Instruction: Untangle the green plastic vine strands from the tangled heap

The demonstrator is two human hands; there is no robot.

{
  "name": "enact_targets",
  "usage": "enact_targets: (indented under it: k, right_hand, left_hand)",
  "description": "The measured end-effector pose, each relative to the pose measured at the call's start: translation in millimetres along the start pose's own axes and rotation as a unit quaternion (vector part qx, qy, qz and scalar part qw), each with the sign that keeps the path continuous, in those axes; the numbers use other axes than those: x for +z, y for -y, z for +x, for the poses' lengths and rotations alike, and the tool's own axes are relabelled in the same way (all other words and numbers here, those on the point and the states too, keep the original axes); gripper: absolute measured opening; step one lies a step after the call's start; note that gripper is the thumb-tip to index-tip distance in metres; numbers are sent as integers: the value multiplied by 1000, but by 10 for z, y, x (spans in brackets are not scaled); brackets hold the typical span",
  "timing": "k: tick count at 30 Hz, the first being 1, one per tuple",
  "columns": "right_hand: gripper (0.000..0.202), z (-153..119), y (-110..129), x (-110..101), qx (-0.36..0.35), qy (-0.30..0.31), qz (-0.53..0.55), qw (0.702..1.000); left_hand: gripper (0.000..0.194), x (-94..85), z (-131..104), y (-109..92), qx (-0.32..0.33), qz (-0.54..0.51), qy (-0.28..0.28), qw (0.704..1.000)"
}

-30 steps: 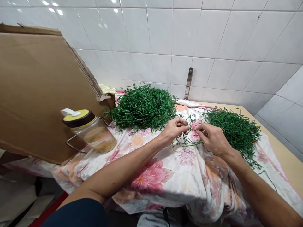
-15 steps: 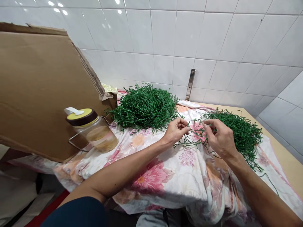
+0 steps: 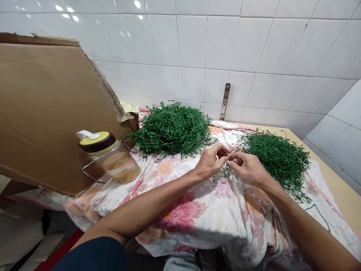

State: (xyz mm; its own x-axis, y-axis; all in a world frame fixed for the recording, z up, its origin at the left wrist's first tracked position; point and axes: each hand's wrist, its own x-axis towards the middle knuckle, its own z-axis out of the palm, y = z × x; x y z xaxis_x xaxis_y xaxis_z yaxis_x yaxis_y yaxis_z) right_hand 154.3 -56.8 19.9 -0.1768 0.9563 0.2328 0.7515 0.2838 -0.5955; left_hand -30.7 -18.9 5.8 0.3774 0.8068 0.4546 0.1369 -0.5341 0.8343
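My left hand (image 3: 210,162) and my right hand (image 3: 249,168) meet over the cloth, fingertips nearly touching, each closed in a pinch. Between them they hold thin green artificial stems (image 3: 225,172), whose branched ends hang below the fingers; most of that piece is hidden by the hands. To the right of my right hand lies a pile of similar green stems (image 3: 282,160). A larger, taller heap of green stems (image 3: 173,130) sits behind and to the left of my left hand.
A floral cloth (image 3: 180,210) covers the table. At left stand a cardboard box (image 3: 50,113) and a bottle with a yellow lid (image 3: 113,160). A tiled wall (image 3: 191,41) with a metal strip (image 3: 225,101) closes off the back. One loose stem (image 3: 321,214) lies at right.
My hands have come together; the right hand moved left and away from the right pile. The green stems spread between them are now mostly hidden by the fingers.
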Motion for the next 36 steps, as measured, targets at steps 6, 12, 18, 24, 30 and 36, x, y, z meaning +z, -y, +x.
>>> enact_targets:
  k: [6, 12, 18, 24, 30, 36]
  right_hand:
    - [25, 12, 8, 2, 0, 4, 1, 1000]
    - [22, 20, -110, 24, -12, -32, 12, 999]
    - [18, 18, -145, 50, -60, -67, 25, 996]
    - [16, 9, -143, 53, -87, -97, 41, 991]
    - [17, 12, -148, 44, -92, -100, 16, 991]
    - [17, 0, -106, -13, -84, -108, 20, 990]
  left_hand:
    - [10, -20, 39, 14, -24, -31, -4, 999]
    - [11, -19, 82, 90, -49, -74, -15, 996]
    - [16, -18, 98, 111, -72, -76, 0, 994]
    - [29, -52, 112, 150, -86, -1, 53, 995]
    - [28, -89, 66, 28, -37, 80, 51, 995]
    - [21, -94, 57, 31, -18, 89, 71, 993]
